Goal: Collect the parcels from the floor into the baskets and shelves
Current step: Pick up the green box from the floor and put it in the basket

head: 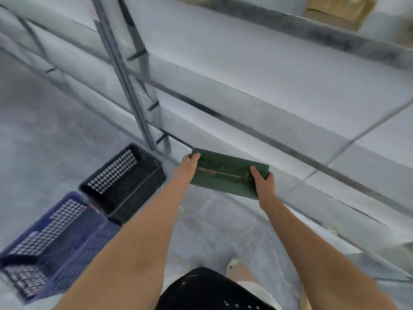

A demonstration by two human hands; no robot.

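Green parcel (225, 175) gripped at both ends — left hand (190, 163), right hand (264, 183) — beside the shelf (257, 121)

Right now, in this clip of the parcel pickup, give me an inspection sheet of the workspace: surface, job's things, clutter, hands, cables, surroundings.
Surface: grey concrete floor, pale scuffed patches near the person's feet.
Job's things: green parcel, flat, held in the air in front of the lowest shelf; black basket and blue basket on the floor at left, side by side, nothing visible in them.
Clutter: nothing seen.
Hands: left hand grips the parcel's left end; right hand grips its right end.
Cables: nothing seen.
Surroundings: grey metal shelving upright; brown cardboard box on an upper shelf, blurred.
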